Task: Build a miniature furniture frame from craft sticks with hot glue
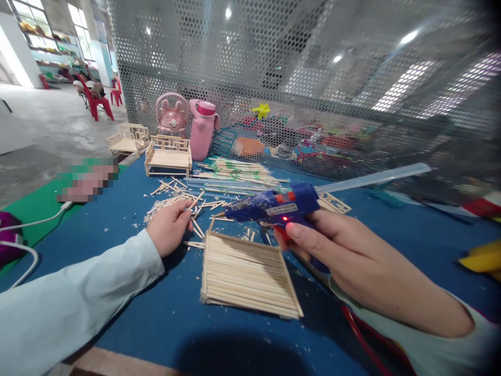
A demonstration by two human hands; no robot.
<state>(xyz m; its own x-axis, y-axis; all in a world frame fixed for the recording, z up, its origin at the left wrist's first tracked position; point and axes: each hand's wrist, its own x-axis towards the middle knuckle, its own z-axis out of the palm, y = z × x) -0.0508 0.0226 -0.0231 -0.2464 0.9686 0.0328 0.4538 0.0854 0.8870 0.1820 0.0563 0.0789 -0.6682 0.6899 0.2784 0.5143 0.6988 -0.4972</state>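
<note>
My right hand (344, 245) is wrapped round a blue hot glue gun (270, 206), its red light lit and a long clear glue stick (376, 177) poking out of the back. The gun's nozzle points left, just above the far left corner of a flat panel (246, 277) of pale wooden sticks, where a short stick stands up. Between the thumb and fingers of my left hand (170, 224) is a short wooden stick (197, 200). Loose cut sticks (215, 205) lie scattered behind and beside both hands.
Small stick-built furniture models (168, 156) stand at the back left, beside a pink bottle (202, 130). Bundled sticks (238, 169) lie before a perforated metal screen (274, 57). A phone (88, 180) with a white cable rests on the green mat (39, 201) at left.
</note>
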